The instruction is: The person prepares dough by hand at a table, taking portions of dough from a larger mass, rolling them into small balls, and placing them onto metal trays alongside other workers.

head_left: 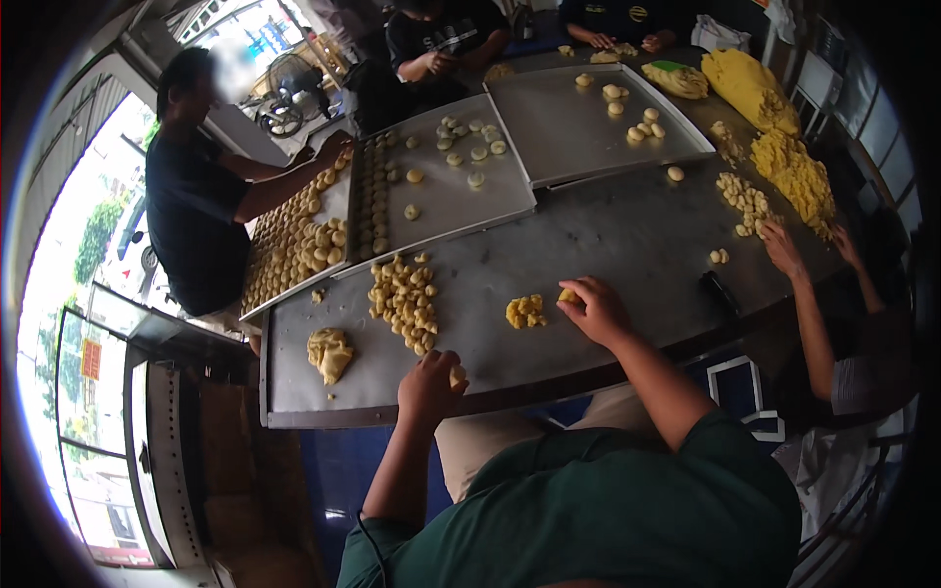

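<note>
My left hand, at the table's near edge, is closed around a small pale dough piece that shows beside the fingers. Farther right and over the metal table, my right hand pinches a bit of yellow filling between thumb and fingers. Just left of that hand lies a crumbly yellow filling pile. Beyond my left hand a heap of small dough pieces spreads over the metal. A larger lump of dough rests near the table's left corner.
Metal trays with round dough balls line the far side. At left, a co-worker reaches over a full tray. Another person's hand touches small balls beside a big yellow filling mound. A black object lies near the right edge.
</note>
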Available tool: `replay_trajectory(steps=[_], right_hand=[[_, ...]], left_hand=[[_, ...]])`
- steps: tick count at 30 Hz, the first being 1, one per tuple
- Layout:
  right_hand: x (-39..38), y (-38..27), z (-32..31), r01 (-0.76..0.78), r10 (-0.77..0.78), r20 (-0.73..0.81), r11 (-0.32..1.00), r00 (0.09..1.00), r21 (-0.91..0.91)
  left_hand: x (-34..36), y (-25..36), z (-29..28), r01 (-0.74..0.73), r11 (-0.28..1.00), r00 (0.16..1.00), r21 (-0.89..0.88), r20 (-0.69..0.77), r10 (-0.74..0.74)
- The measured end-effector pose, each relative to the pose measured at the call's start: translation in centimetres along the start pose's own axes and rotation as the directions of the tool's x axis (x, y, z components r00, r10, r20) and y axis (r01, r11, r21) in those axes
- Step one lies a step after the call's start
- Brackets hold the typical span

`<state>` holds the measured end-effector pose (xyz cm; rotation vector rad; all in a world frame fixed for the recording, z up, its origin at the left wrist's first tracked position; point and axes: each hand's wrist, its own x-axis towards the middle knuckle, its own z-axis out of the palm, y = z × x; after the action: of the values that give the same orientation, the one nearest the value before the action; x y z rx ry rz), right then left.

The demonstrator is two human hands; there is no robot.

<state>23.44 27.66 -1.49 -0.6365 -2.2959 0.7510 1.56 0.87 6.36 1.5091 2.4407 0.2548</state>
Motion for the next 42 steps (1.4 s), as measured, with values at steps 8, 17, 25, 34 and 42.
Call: replay_trajectory(steps=[8, 17, 25, 34, 42], right_hand=[[-0.4, 0.4, 0.4, 0.046, -0.045, 0.008, 0.991, 0.999, -0.122], [-2.8, -3.7, 0.5, -0.015, 0.071, 0.294, 0.982, 0.953, -0.191], [-2.4, -3.0, 1.6, 0.064, -0.014, 0.164, 0.949, 0.986, -0.307], [-5.7, -4.1, -0.4, 0.0, 0.017, 0.08, 0.977, 0.997, -0.213], [-1.5, -1.7, 2.9, 0.055, -0.076, -0.081, 0.969, 0.994, -0.239]], left_hand=[[6.2, -0.4, 1.1, -0.106, 0.992, 0.869, 0.071, -0.478, 0.128], [2.6, -6.5, 3.7, 0.01, 0.989, 0.902, 0.146, -0.429, 0.054], [5.4, -5.0, 3.3, 0.168, 0.981, 0.847, 0.094, -0.523, -0.095], [5.8, -6.0, 2.7, 0.022, 0.997, 0.865, 0.068, -0.501, 0.015], [6.2, -5.7, 2.1, 0.065, 0.992, 0.902, 0.107, -0.432, -0.013]])
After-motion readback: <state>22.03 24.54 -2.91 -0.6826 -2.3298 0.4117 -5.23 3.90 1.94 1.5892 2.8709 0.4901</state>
